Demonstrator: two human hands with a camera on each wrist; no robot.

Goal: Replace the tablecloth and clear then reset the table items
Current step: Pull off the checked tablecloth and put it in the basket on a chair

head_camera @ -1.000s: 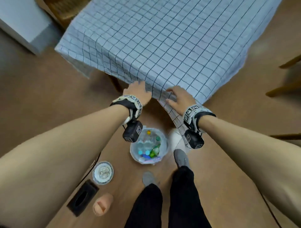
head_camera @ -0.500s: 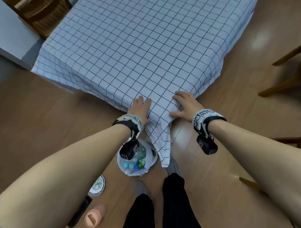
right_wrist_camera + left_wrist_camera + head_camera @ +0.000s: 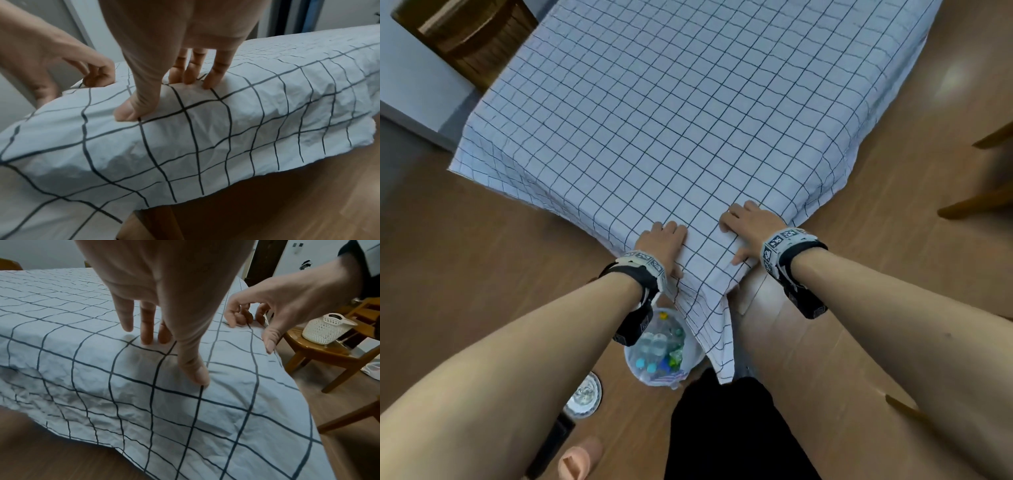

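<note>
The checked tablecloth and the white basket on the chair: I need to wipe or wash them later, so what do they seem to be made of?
The tablecloth looks like thin woven cloth, perhaps cotton, matte: it creases finely and drapes limply off the corner. The white basket looks like moulded plastic, slightly glossy, its wall pierced with regular small holes. Neither material is certain from looks alone.

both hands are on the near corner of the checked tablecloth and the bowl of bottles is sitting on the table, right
Not quite. Both the left hand and right hand are on the tablecloth corner, but the bowl of bottles sits on the floor below it, as the head view shows.
</note>
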